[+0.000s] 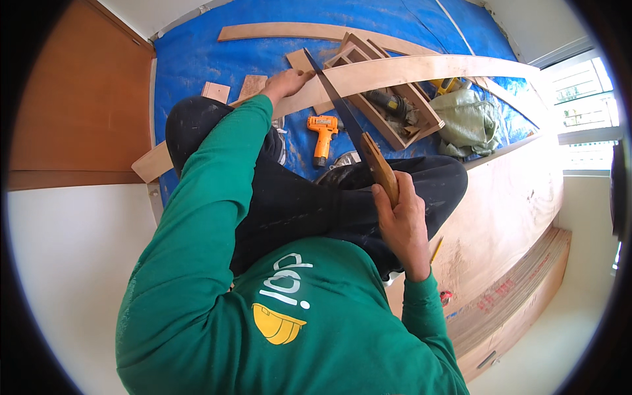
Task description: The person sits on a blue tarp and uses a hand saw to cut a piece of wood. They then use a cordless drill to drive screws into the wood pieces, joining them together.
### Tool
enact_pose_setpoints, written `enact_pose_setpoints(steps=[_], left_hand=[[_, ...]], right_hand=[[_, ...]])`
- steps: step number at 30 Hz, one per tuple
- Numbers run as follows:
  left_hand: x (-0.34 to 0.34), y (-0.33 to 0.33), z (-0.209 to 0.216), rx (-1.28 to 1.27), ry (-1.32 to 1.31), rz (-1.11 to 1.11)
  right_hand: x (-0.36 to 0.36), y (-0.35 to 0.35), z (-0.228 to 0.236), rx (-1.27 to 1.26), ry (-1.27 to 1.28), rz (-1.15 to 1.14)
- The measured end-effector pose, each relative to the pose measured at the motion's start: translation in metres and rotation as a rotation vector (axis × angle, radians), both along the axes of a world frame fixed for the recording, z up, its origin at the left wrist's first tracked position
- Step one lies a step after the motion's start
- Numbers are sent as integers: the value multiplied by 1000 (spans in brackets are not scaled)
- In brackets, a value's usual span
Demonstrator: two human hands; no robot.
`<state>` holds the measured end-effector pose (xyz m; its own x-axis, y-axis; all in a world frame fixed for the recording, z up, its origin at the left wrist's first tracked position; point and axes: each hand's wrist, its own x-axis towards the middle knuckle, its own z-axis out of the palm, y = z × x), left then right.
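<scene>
My right hand grips the wooden handle of a handsaw. The dark blade slants up and to the left, lying across a long wooden board. My left hand holds the board just left of the blade, fingers closed on its edge. The board stretches from beside my left knee toward the window at the right, over my bent legs. Whether the teeth have cut into the wood cannot be made out.
Beyond my legs, an orange cordless drill lies on a blue tarp. Behind the board sits a wooden toolbox holding tools, beside a greenish sack. Plywood sheets are stacked at the right, near a pencil. Wood offcuts lie far left.
</scene>
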<state>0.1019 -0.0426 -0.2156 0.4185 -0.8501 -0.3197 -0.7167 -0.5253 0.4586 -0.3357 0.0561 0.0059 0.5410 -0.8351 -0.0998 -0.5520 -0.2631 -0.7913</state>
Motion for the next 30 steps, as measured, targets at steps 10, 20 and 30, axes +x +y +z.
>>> enact_pose_setpoints(steps=[10,20,30], left_hand=[[8,-7,-15,-27,-38,26],[19,-14,-27,-7,5,51],[15,-9,-24,-50,-2,66]], right_hand=[[-15,23,25,8,111,70],[1,11,17,-67,7,-121],[51,-29,-25,-91,-47,61]])
